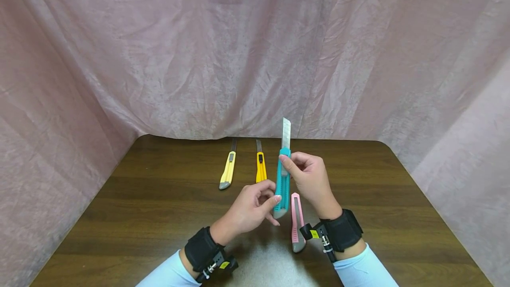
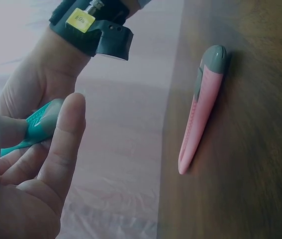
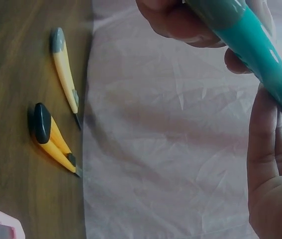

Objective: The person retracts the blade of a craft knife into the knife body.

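Teal knife (image 1: 282,185), blade out: left hand (image 1: 249,209) pinches its base, right hand (image 1: 311,180) its slider; keep fingers off the edge.

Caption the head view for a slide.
Both hands hold a teal utility knife, blade extended, above a wooden table.

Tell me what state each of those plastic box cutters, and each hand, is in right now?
Teal plastic box cutter: held upright above the table, silver blade pushed far out.
Pale yellow plastic box cutter: flat on the table, dark blade tip showing.
Orange plastic box cutter: flat on the table, blade tip showing.
Pink plastic box cutter: flat on the table, no blade visible.
Left hand: grips the teal cutter's lower end.
Right hand: pinches its upper part.
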